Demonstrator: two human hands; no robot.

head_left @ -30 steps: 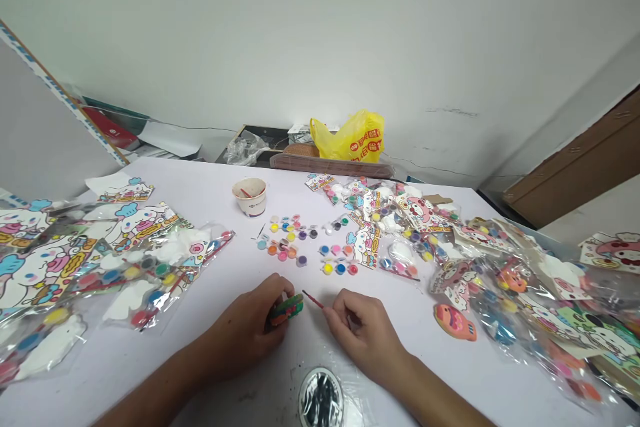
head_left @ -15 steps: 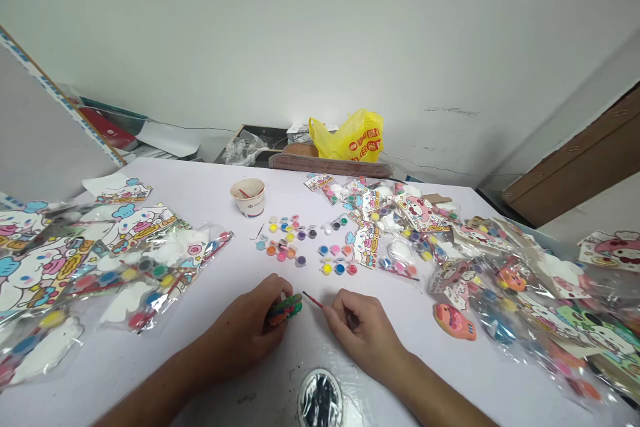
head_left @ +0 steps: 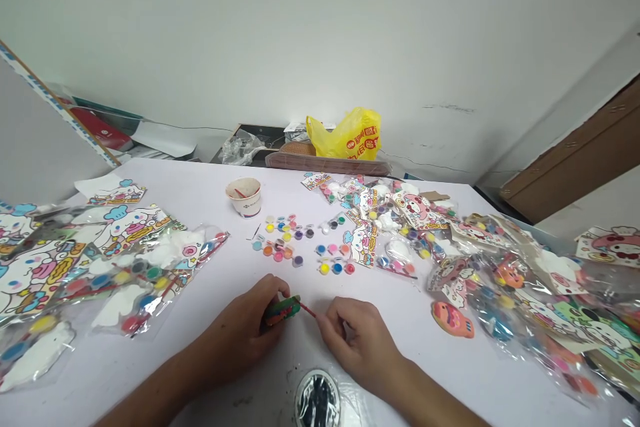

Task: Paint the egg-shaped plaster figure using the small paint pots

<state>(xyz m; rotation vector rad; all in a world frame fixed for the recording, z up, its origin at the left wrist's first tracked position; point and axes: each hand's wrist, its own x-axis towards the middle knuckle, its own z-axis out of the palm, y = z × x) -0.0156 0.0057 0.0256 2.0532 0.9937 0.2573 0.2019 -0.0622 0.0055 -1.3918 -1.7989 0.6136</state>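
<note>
My left hand (head_left: pixel 246 332) is closed around a small painted figure (head_left: pixel 283 310), green with red and orange patches, held just above the white table (head_left: pixel 210 187). My right hand (head_left: pixel 356 339) pinches a thin red paintbrush (head_left: pixel 307 309) whose tip touches the figure's right end. Small open paint pots (head_left: pixel 280 240) in many colours lie scattered just beyond both hands.
A paper cup (head_left: pixel 245 196) stands behind the pots. Cellophane craft kits are piled at left (head_left: pixel 125 260) and right (head_left: pixel 505 273). An orange painted figure (head_left: pixel 453 319) lies at right. A yellow bag (head_left: pixel 346 137) sits at the far edge, a round foil-like object (head_left: pixel 317 401) at the near edge.
The brush tip has moved left from a small gap to touch the figure. Both hands stay in place; the view has shifted slightly.
</note>
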